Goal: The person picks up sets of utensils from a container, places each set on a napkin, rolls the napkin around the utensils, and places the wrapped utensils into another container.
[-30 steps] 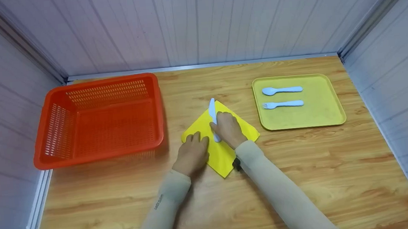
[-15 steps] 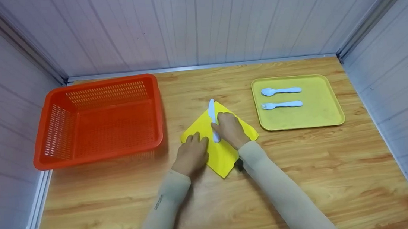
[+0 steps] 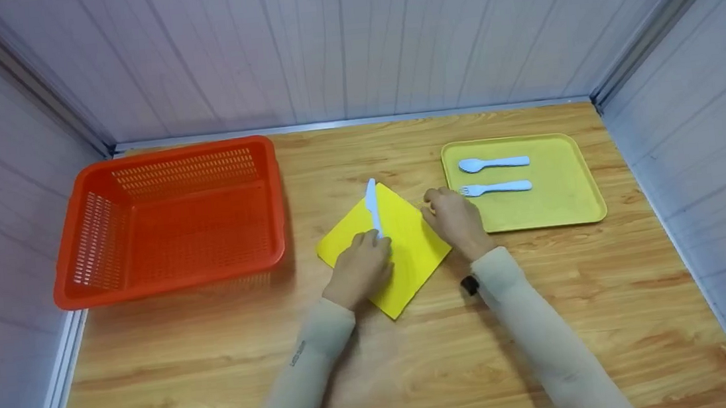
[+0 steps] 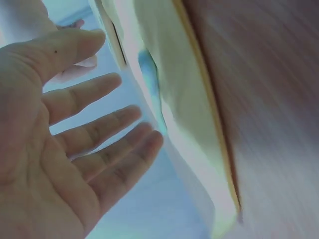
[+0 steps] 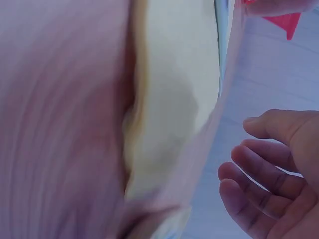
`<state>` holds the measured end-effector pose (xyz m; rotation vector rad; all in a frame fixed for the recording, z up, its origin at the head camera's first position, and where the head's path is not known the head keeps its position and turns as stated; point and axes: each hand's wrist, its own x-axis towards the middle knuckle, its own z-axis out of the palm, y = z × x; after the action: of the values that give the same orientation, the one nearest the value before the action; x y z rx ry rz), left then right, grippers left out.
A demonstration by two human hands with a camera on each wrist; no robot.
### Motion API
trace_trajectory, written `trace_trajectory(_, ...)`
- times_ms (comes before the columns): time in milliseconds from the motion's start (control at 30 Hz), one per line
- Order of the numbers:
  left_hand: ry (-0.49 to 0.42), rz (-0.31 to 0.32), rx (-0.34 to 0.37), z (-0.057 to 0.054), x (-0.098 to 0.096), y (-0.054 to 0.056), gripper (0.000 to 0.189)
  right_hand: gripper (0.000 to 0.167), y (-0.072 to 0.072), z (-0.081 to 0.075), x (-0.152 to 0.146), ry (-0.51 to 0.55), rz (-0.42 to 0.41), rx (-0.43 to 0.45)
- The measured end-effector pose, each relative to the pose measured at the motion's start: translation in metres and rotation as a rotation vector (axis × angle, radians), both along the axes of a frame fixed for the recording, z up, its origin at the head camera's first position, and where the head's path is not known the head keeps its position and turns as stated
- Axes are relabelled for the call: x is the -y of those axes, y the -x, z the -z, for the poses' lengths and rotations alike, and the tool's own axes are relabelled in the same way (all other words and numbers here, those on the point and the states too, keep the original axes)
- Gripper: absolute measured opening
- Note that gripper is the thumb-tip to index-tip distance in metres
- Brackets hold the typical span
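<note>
A yellow napkin (image 3: 414, 249) lies turned as a diamond on the wooden table. On it is a pale blue knife (image 3: 373, 206), blade away from me and its tip past the napkin's edge. My left hand (image 3: 359, 264) is over the handle end, hiding it; in the left wrist view its fingers (image 4: 99, 134) are loosely spread, with the knife (image 4: 151, 82) beyond them. My right hand (image 3: 459, 221) hovers between the napkin's right corner and the yellow tray (image 3: 566, 204), holding nothing. Its fingers (image 5: 264, 169) are relaxed and slightly bent in the right wrist view.
A pale blue spoon (image 3: 495, 163) and fork (image 3: 501, 187) lie side by side on the tray, handles to the right. An orange-red basket (image 3: 171, 288) stands at the left. Pale panel walls (image 3: 334, 47) enclose the table's back and sides.
My right hand has let go of the knife and moved right towards the tray. The left hand has shifted slightly right and over the knife's handle end.
</note>
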<state>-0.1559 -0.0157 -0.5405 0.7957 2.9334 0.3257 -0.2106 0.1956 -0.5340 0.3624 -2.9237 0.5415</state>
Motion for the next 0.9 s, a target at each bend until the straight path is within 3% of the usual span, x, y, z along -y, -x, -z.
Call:
trace_trajectory(233, 0.003, 0.104, 0.026, -0.003, -0.049, 0.009, 0.046, 0.017, 0.011, -0.008, -0.047, -0.060, 0.009, 0.017)
trace_trajectory(467, -0.028, 0.182, -0.005, 0.002, -0.091, 0.016, 0.043, 0.017, 0.021, 0.002, -0.100, -0.070, -0.017, 0.026)
trace_trajectory(633, -0.018, 0.236, -0.006, 0.008, -0.109, 0.017, 0.044, 0.018, 0.023, 0.011, -0.123, -0.045, 0.011, 0.082)
trace_trajectory(900, 0.023, 0.267, 0.004, 0.013, -0.127, 0.018, 0.047, 0.022, 0.029, 0.021, -0.136, -0.068, 0.036, 0.048)
